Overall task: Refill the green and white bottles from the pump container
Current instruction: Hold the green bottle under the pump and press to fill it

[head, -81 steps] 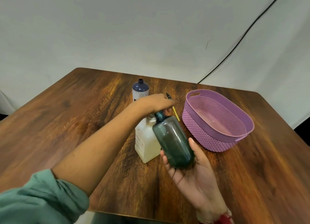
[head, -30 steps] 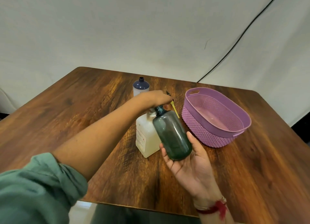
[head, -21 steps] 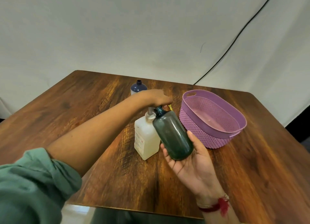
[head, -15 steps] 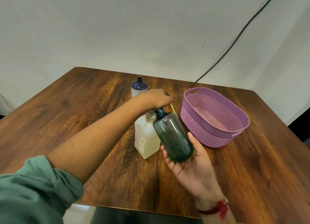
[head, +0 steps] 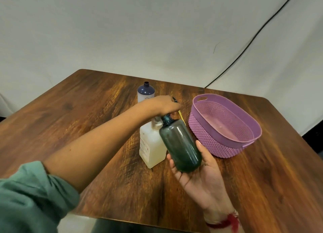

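The dark green bottle [head: 180, 145] lies tilted in my right hand [head: 201, 177], held from below with the thumb along its right side. Its open neck points up and left, close under the nozzle of the white pump container [head: 151, 145], which stands on the table. My left hand [head: 162, 104] sits on top of the pump head with its fingers curled over it, hiding the head. The white bottle [head: 146, 93], with a dark blue shoulder and an open neck, stands upright behind the pump container.
A purple woven basket [head: 209, 142] stands to the right, close to the green bottle. A thin yellow stick with a black tip [head: 181, 117] lies between basket and pump container. The wooden table [head: 87, 110] ends near my body. A black cable [head: 244, 47] runs down the backdrop.
Both hands keep their hold. The green bottle's neck stays at the pump nozzle; only small shifts of the hands and of my head show.
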